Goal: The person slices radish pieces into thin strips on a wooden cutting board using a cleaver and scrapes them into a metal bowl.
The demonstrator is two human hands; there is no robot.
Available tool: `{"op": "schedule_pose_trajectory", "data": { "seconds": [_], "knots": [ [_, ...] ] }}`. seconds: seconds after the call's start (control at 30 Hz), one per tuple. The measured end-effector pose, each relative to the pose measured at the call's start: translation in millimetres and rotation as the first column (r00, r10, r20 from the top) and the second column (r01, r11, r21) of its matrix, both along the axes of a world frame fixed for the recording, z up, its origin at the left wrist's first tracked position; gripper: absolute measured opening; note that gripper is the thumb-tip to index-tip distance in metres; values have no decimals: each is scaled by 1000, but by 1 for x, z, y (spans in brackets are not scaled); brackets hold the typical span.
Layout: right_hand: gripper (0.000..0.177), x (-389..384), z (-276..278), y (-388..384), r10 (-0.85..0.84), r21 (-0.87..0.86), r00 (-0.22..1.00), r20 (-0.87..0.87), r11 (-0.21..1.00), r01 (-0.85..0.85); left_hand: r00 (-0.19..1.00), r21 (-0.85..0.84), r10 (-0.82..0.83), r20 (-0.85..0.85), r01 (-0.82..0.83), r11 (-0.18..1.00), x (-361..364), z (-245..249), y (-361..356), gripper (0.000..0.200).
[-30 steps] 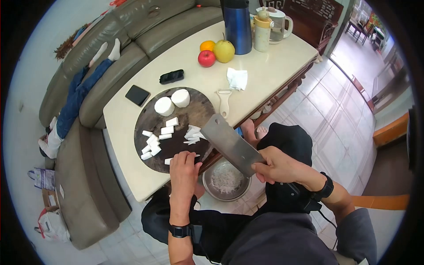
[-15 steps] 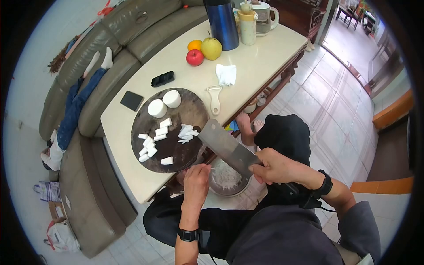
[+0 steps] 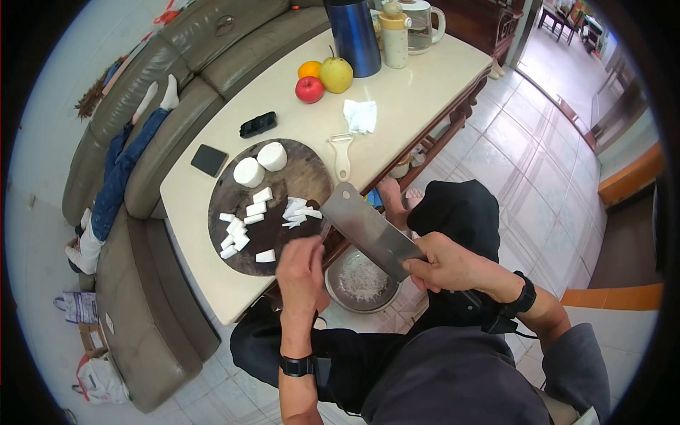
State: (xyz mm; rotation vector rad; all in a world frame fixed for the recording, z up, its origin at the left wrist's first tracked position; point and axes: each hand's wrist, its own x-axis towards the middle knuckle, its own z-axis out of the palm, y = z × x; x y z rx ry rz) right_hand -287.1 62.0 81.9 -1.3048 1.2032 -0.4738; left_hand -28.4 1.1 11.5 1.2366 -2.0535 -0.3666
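My right hand [image 3: 453, 265] is closed round the handle end of a broad cleaver [image 3: 372, 230], its blade reaching toward the round dark board [image 3: 297, 159]. At the board's near edge is my left hand [image 3: 301, 269], its fingers smeared by motion; whatever it may hold cannot be made out. Thin white strips [image 3: 296, 212] lie on the board near the blade tip. Several short white blocks [image 3: 235, 230] are at its left side, with one block [image 3: 265, 256] apart near the front. Two thick white round pieces [image 3: 248, 172] [image 3: 272, 156] rest at the back.
Below the table [image 3: 248, 283], a metal bowl [image 3: 363, 283] holds white shreds. A peeler [image 3: 341, 156], white tissue [image 3: 360, 115], phone [image 3: 209, 161], black case [image 3: 258, 125], fruit [image 3: 336, 74] and blue flask [image 3: 354, 35] are on the table. Another person's legs [image 3: 131, 163] rest on the sofa [image 3: 170, 134].
My left hand has moved up and left, from beside the bowl to the board's near edge. A strip now lies across the right of the strip pile. My right hand still holds the cleaver.
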Motion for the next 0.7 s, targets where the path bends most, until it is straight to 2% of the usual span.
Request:
{"op": "schedule_pose_trajectory", "data": {
  "seconds": [0.03,0.07,0.13,0.37,0.5,0.57,0.7],
  "knots": [
    [34,0,-1,0,-4,-1,1000,10,1000,4,997,-129,71,12,-69,989,1,2,-7,18],
    [34,-1,-2,0,-8,-3,1000,20,1000,8,997,-129,70,12,-68,989,0,3,-13,18],
    [34,1,-1,0,-10,15,1000,12,1000,10,979,-175,184,89,-166,970,1,5,-26,20],
    [33,1,1,-1,6,29,1000,13,1000,-7,942,-193,197,270,-147,970,3,-16,-45,11],
    [33,2,2,-2,5,29,1000,8,1000,-5,941,-286,201,271,-121,951,6,-15,-41,8],
    [32,2,1,-3,43,20,999,-19,999,-43,957,-306,175,231,-99,947,11,-12,-33,12],
    [27,14,-7,-9,49,-44,998,-25,998,-50,955,-317,109,275,-17,948,21,-15,-13,20]
  ]
}}
